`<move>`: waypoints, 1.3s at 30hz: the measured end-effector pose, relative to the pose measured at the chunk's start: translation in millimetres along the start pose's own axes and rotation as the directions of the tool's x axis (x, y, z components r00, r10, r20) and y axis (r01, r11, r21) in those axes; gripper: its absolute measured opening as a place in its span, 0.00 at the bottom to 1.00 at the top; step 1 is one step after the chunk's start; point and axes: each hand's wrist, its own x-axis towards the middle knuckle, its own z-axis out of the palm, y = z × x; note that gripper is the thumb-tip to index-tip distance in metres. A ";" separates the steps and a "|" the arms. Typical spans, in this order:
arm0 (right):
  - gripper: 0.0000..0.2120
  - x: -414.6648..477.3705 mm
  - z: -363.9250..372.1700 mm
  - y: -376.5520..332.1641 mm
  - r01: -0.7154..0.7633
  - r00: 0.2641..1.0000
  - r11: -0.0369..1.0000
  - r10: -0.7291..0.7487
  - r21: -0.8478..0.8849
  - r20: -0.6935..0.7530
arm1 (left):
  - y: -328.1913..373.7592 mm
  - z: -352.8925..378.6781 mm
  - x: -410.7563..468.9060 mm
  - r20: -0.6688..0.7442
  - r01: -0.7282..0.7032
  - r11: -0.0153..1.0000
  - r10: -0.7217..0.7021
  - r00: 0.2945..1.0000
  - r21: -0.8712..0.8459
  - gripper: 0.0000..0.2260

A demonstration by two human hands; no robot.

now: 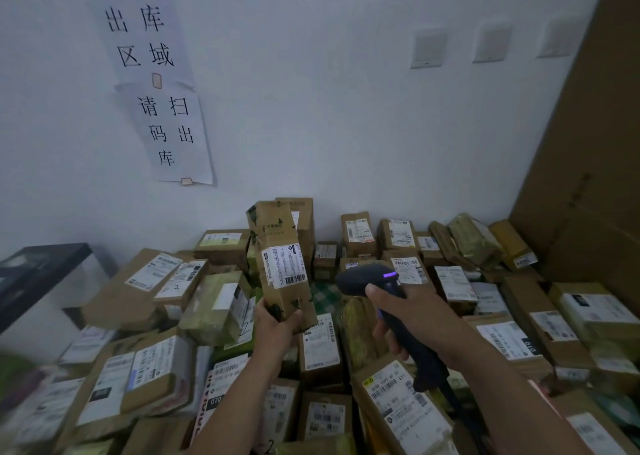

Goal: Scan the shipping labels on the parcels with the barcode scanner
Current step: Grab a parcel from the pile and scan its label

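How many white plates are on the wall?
3, in one row, upper right: left plate, middle plate, right plate beside the tall cardboard. Others may hide behind it.

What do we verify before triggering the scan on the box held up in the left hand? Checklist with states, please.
1. Grip: left hand holds the box by its lower end: ok.
2. Facing: shipping label turned toward the person: ok.
3. Clearance: barcode unobstructed: ok.
4. Tool: right hand wrapped round the scanner handle: ok.
5. Power: purple light lit on the scanner: ok.
6. Aim: scanner on the barcode: cannot tell, no beam visible.
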 end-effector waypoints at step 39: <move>0.19 171.5 38.7 38.5 -0.162 0.896 0.921 0.288 0.354 -0.339 | -64.5 74.4 187.6 0.409 0.295 0.844 -0.486 0.772 0.448 0.04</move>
